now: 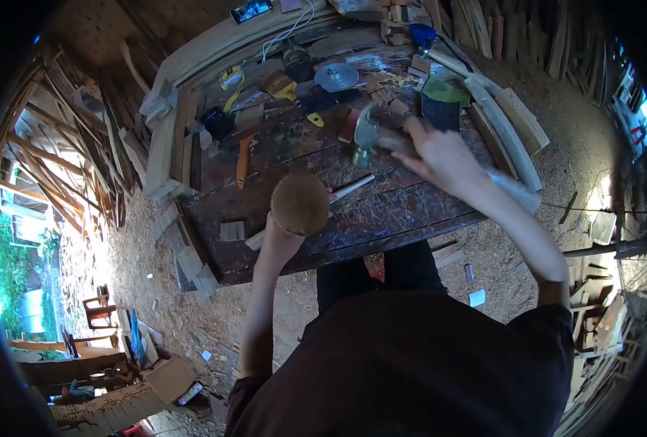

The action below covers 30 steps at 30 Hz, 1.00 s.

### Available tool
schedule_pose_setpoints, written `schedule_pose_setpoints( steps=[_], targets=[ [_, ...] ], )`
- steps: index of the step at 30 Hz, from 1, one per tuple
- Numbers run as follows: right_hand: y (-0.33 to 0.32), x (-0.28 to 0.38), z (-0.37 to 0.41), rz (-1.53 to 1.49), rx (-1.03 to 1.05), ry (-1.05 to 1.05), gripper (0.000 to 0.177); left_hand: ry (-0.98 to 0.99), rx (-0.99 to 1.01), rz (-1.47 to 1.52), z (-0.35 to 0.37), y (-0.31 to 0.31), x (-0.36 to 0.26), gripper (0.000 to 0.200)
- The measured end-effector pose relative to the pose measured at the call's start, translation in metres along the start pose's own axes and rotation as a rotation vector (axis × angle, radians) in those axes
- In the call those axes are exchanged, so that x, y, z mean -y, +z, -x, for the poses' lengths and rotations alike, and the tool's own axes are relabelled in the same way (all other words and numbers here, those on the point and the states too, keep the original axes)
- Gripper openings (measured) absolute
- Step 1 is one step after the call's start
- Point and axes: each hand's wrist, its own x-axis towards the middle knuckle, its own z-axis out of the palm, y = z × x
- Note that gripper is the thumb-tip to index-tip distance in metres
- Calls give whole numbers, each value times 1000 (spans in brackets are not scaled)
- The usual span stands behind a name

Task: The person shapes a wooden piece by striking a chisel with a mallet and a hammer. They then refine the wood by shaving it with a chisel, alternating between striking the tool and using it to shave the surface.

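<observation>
My left hand (285, 237) is wrapped round a round brown wooden piece (300, 204) near the front edge of the workbench, its flat disc face turned up. A pale wooden stick (354, 187) lies just right of it, and another pale end shows to its left. My right hand (444, 154) is over the right part of the bench, closed round the handle of a claw hammer (366, 136). The hammer's metal head is up and left of that hand, to the right of the round piece and apart from it.
On the workbench (294, 146) lie an orange-handled tool (244, 160), a metal disc (336, 76), a yellow tape measure (230, 75), a green sheet (444, 91) and a small wood block (232, 231). Curved timber pieces (502, 131) line the right edge. A phone (251, 9) lies at the back.
</observation>
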Motion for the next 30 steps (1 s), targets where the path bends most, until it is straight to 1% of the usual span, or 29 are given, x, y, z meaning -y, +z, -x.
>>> schedule_pose_setpoints(
  steps=[1,2,3,4,6,7,8,9,10,12,13,15,16,17,19,20,21,23,25,28,29,30],
  targets=[
    [-16,3,-2,19,-76,-16,39,-53,-7,0,1,0,4,10],
    [-38,8,-6,38,-150,-31,38,-51,0,-3,-2,-2,3,10],
    [-67,18,-6,54,-174,-28,39,59,28,-33,-6,-4,0,14],
    [-88,24,-6,40,-358,-106,39,168,56,-61,-9,-4,-2,18],
    [-121,31,-11,-22,-673,-316,41,149,43,-35,-7,-3,0,17],
    [-133,37,-11,-18,-677,-311,41,130,22,-8,-7,-2,1,16],
    [-143,45,-9,-56,-741,-389,41,135,25,-10,-6,-1,0,16],
    [-148,52,-7,-96,-805,-468,41,86,16,15,-5,0,-2,14],
    [-148,57,-3,-93,-811,-466,41,37,8,38,-5,1,-3,13],
    [-143,65,4,114,-408,-466,46,50,3,32,-3,1,-1,12],
    [-142,68,3,117,-416,-453,46,60,-1,28,-4,1,1,12],
    [-145,70,-12,-259,-577,-466,45,65,-2,22,-4,3,0,11],
    [-159,65,-39,-225,-863,-909,42,55,-20,20,-4,4,0,11],
    [-159,66,-36,-216,-868,-904,42,64,-13,20,-3,3,1,11],
    [-152,71,-26,-199,-920,-583,42,54,-10,22,-3,3,4,10],
    [-143,78,-21,-436,-578,-364,45,57,-7,20,-2,3,2,10],
    [-136,77,-15,-436,-582,-362,45,38,-16,31,-1,4,-2,10],
    [-138,73,-8,140,-557,-484,47,34,-27,41,-5,5,-5,9],
    [-149,65,-14,173,-565,-492,47,51,-41,52,-4,6,-3,9],
    [-152,63,-28,-160,-1025,-566,48,44,-36,28,-3,7,-5,8],
    [-144,65,-20,-164,-1022,-568,48,40,-38,28,-2,6,-2,8],
    [-129,70,-6,-15,-810,-502,50,7,-28,-7,-1,4,4,8]
  ],
)
